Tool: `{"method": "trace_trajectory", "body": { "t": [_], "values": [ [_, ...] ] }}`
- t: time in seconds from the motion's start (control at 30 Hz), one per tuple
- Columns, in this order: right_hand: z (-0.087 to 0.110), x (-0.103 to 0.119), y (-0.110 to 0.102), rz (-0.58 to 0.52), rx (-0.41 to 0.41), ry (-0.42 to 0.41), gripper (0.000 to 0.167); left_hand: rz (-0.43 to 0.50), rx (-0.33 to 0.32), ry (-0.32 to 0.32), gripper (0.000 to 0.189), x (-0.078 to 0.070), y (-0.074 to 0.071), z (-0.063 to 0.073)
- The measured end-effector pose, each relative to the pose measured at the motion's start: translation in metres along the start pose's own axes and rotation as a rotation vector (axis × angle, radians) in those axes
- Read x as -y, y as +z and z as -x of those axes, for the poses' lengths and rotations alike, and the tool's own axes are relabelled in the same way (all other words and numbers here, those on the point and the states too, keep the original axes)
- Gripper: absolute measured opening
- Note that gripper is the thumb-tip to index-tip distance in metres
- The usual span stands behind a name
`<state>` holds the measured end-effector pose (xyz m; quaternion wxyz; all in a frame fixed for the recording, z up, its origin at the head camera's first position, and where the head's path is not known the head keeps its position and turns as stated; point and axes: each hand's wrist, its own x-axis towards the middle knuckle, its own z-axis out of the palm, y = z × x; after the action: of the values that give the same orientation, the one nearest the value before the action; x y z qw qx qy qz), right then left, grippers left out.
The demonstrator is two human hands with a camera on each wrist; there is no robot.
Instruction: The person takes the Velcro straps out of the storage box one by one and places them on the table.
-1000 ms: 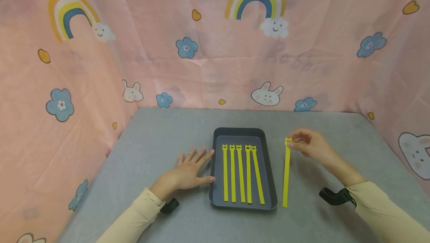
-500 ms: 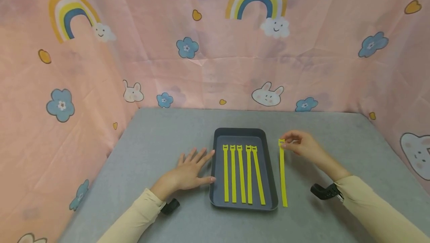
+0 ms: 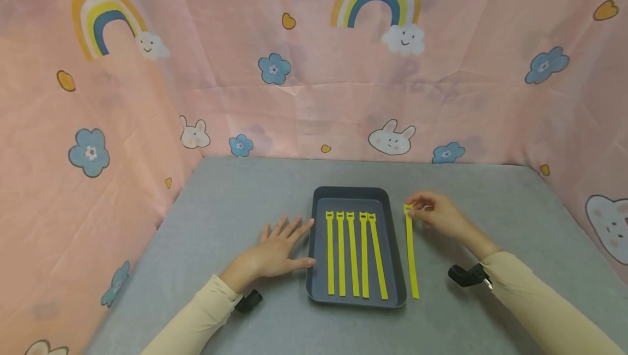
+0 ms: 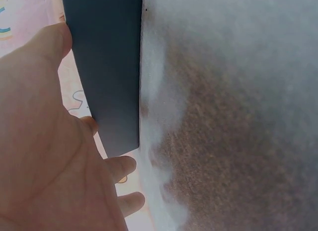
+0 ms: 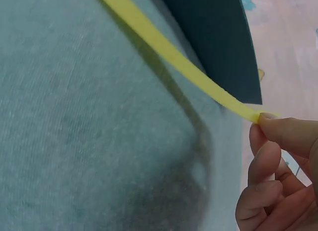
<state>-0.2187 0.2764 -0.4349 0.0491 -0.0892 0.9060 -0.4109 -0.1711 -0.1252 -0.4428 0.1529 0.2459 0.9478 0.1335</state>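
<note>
Right hand (image 3: 436, 214) has thumb and finger pinching a yellow strap (image 3: 411, 262) by its slotted head, just right of the dark tray (image 3: 350, 194). Left hand (image 3: 272, 254) is splayed out flat-ish, thumb and index touching the tray's left side. Five more straps (image 3: 353, 257) lie inside, gray table (image 3: 245, 180) underneath, pink cartoon curtain (image 3: 333, 104) behind.

Head view: high, facing forward and down; takes in counter (image 3: 260, 186), tray (image 3: 350, 192), left hand (image 3: 273, 253), right hand (image 3: 436, 214), pink cloth (image 3: 230, 33) behind.
Left wrist view: close and low, tipped sideways; faces left hand and tray's outer wall.
Right wrist view: close, tipped sideways; faces right hand, yellow strap (image 5: 170, 53), tray's outer wall.
Shared, all three: tray, counter, pink cloth.
Shared, head and right wrist: right hand, yellow strap.
</note>
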Motion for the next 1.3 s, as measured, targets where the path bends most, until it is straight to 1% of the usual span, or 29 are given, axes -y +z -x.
{"method": "trace_trajectory", "body": {
  "t": [0.1, 0.3, 0.4, 0.53, 0.8, 1.07, 1.3],
  "values": [
    [-0.002, -0.002, 0.0, 0.0, 0.0, -0.004, 0.027, 0.009, 0.004, 0.004, 0.087, 0.0, 0.0, 0.0],
    [-0.005, -0.011, 0.005, 0.035, -0.003, -0.02, 0.024, 0.029, 0.006, 0.013, 0.088, 0.001, 0.001, 0.0],
    [-0.007, -0.014, 0.008, 0.044, -0.006, -0.028, 0.023, 0.023, 0.002, 0.016, 0.087, 0.0, 0.0, 0.001],
    [-0.009, -0.014, 0.011, 0.059, -0.008, -0.046, 0.022, 0.013, 0.007, 0.003, 0.086, -0.002, -0.002, 0.002],
    [-0.012, -0.02, 0.023, 0.097, -0.043, -0.078, 0.02, 0.008, 0.005, 0.001, 0.085, -0.002, -0.002, 0.002],
    [-0.015, -0.024, 0.028, 0.136, -0.061, -0.072, 0.02, 0.01, 0.01, 0.001, 0.085, -0.002, -0.003, 0.002],
    [-0.015, -0.024, 0.03, 0.142, -0.082, -0.079, 0.019, 0.025, 0.003, 0.003, 0.086, -0.002, -0.002, 0.002]
  ]
}}
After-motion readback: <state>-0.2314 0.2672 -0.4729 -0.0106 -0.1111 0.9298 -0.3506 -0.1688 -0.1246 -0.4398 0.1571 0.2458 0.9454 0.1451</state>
